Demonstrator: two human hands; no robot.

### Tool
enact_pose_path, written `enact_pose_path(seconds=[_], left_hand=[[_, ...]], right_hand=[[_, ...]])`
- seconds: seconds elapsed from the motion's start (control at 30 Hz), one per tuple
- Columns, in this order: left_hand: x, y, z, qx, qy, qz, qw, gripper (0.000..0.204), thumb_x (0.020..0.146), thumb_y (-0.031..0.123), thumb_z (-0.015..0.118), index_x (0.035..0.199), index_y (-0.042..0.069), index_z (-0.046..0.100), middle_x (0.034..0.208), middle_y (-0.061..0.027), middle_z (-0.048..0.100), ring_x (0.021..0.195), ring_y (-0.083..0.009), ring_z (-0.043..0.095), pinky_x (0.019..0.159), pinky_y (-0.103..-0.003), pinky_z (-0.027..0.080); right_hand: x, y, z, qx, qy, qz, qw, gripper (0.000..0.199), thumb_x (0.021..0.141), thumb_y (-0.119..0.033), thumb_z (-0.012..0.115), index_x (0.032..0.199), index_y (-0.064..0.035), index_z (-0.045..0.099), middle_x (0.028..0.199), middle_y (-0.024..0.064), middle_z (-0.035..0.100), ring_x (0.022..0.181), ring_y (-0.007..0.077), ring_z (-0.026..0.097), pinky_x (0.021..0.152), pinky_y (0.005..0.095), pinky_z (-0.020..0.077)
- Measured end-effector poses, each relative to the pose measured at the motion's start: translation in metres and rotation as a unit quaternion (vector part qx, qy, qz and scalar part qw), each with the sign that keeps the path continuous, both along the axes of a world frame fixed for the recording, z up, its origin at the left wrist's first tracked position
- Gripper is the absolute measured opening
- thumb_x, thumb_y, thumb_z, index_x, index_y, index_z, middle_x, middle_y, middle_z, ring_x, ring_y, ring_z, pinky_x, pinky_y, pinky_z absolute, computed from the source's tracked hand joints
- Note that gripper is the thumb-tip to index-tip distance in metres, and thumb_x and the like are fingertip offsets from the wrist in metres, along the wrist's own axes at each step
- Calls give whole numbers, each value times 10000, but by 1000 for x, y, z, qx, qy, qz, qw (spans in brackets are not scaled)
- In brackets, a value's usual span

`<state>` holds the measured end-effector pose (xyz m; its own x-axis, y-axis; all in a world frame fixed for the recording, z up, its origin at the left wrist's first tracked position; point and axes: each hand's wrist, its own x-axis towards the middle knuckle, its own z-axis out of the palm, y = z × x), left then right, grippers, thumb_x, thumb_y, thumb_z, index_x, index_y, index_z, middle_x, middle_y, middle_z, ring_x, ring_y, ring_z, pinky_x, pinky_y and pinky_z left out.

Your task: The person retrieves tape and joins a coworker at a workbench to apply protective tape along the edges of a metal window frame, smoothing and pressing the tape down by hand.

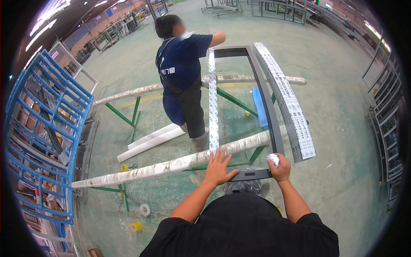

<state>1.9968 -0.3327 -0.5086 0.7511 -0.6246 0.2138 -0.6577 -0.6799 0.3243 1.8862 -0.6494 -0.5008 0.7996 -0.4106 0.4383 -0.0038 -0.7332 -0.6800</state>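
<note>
Across two wrapped bars (pixel 171 165) on green stands lies a dark window frame (pixel 274 128). Left hand (pixel 219 168) presses flat, fingers spread wide, by the taped strip (pixel 212 103). Right hand (pixel 279 168) squeezes a white wad (pixel 273 159). Cleaning seems underway; next, I think, rub the near rail gently.

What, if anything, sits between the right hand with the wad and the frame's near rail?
Nothing visible. The right hand, closed on a crumpled white wad, is at the near rail of the dark grey frame. The left hand lies flat beside it, off to the left, not in the way.
</note>
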Motion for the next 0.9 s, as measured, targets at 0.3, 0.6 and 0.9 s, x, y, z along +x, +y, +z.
enact_pose_path(seconds=[0.3,0.6,0.9], left_hand=[[0,0,-1,-7,-9,-1,1000,873,951,732,673,1518,69,650,1750,-280,356,1651,-487,259,1330,-656,149],[1,0,-3,-11,-4,0,1000,864,956,732,666,1515,73,651,1751,-280,352,1650,-490,258,1330,-655,148],[1,-3,-1,-2,-4,2,1000,877,946,739,672,1525,81,645,1753,-281,347,1650,-493,254,1331,-656,145]], right_hand=[[0,-1,-2,0,2,0,1000,334,899,-296,840,1124,-66,748,998,173,763,884,398,751,765,457,591],[-1,-1,0,2,7,3,1000,328,900,-295,839,1118,-66,750,1000,177,764,889,405,752,771,463,594],[0,-4,1,-3,4,7,1000,325,903,-300,832,1112,-65,748,996,179,762,887,413,747,770,469,591]])
